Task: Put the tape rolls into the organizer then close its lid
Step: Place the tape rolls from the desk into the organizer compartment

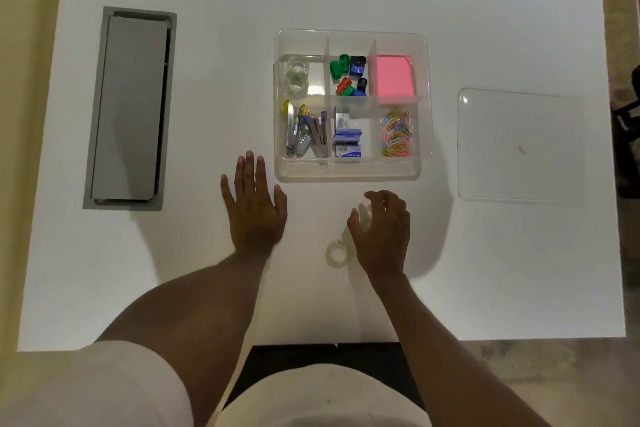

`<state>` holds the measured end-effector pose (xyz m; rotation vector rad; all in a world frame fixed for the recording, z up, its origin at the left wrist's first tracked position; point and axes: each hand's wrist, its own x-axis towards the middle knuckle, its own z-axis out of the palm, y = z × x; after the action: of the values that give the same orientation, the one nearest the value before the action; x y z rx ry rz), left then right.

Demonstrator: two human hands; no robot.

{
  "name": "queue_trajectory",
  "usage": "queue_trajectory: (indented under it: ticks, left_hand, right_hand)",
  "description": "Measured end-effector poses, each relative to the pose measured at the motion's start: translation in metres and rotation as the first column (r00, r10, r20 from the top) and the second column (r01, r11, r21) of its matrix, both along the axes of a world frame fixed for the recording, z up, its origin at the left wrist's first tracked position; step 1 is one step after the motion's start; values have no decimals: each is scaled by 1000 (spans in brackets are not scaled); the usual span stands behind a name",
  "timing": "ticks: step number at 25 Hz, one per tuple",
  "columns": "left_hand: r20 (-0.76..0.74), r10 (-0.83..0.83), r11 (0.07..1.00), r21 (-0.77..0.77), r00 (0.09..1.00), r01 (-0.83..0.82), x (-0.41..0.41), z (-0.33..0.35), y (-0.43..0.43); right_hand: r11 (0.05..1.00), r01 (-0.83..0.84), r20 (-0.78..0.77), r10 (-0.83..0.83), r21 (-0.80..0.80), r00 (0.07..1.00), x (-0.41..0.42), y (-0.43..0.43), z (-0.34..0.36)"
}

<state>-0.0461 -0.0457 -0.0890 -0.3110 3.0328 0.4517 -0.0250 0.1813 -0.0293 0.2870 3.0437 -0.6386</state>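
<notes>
The clear organizer sits open at the table's middle. Two clear tape rolls lie in its far-left compartment. A third tape roll lies flat on the table near me, just left of my right wrist. My right hand hovers in front of the organizer, its fingers curled around another clear tape roll that shows tilted between thumb and forefinger. My left hand rests flat on the table with its fingers spread, left of the organizer's near corner. The clear lid lies flat to the right of the organizer.
Other compartments hold sharpeners, pink sticky notes, staple removers, staple boxes and coloured paper clips. A grey cable hatch is set into the table at the left. The table's near edge is by my lap.
</notes>
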Motion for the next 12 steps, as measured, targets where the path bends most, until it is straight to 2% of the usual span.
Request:
queue_trajectory:
  ticks: [6,9,12]
  left_hand:
    - [-15,2,1000,8,1000,-2,1,-1,0]
    - [-26,5,1000,12,1000,-5,2,-2,0]
    - [-22,4,1000,10,1000,-3,2,-3,-1]
  right_hand:
    - [999,-5,145,0,38,989,40,22,-11]
    - [1000,-6,137,2,27,991,39,20,-10]
    - [998,2,87,3,-56,996,30,16,-4]
